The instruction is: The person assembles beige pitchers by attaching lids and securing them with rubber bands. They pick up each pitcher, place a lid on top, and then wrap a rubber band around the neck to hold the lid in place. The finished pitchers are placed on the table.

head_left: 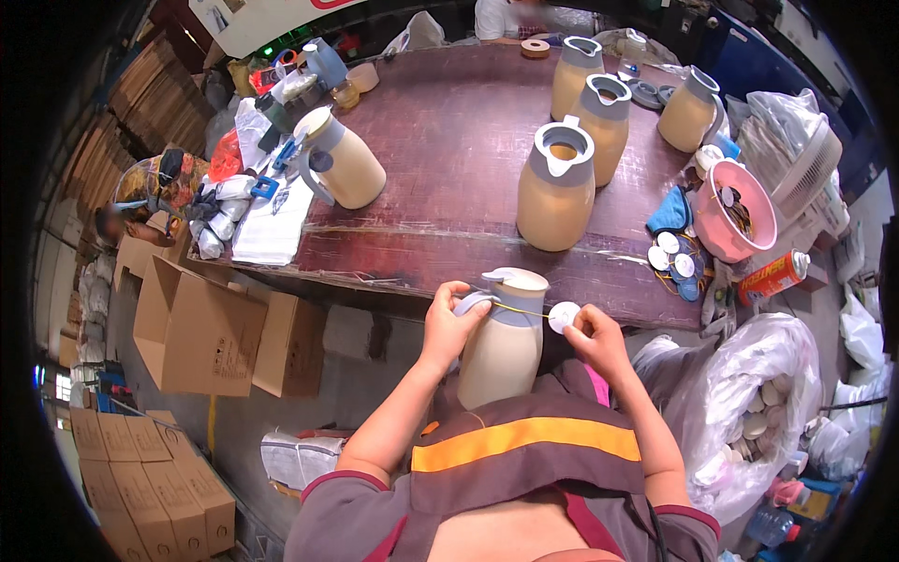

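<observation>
A beige vacuum jug [503, 361] with a grey neck and a pale lid stands upright against my lap, at the table's near edge. My left hand [449, 326] is closed around its grey handle [474, 302], thumb and fingers near the top. From there a thin yellow string [520, 310] stretches across the neck to a round white tag [563, 317]. My right hand [599, 339] pinches that tag at its right side, just clear of the jug. How the string is fixed at the handle is hidden by my left fingers.
Several similar jugs [559, 201] stand on the dark red table [440, 140]. At the right are a pink basin [735, 211], more white tags [667, 244], a spray can [777, 276] and a plastic bag of round pieces [749, 412]. Cardboard boxes [197, 323] sit on the left.
</observation>
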Available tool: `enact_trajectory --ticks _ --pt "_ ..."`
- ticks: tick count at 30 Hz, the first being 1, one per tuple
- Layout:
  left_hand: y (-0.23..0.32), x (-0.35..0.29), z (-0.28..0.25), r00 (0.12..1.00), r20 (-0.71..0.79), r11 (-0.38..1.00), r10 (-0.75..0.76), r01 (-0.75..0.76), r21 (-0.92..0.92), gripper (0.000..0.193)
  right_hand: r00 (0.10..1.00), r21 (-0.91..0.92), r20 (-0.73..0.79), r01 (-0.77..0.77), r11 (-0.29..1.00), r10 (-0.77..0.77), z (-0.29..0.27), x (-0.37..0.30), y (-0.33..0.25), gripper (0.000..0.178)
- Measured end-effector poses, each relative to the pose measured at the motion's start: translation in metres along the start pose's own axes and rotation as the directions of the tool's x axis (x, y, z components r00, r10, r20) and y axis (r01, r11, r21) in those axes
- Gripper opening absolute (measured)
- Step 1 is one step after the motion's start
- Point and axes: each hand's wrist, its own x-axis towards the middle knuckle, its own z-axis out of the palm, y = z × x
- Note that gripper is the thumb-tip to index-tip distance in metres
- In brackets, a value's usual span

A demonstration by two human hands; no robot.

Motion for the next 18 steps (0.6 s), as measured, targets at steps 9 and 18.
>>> enact_trajectory --ticks 9,18 --pt "0.002 -0.001 -0.001 0.998 0.065 1.000 -0.024 0.024 0.000 0.039 0.953 0.342 0.302 -0.122 0.932 0.014 0.029 -0.010 0.019 0.024" --pt "0.016 0.001 -0.003 0.923 0.324 0.934 -0.208 0.286 -0.213 0.026 0.991 0.190 0.130 -0.037 0.981 0.012 0.016 0.021 0.051 0.025"
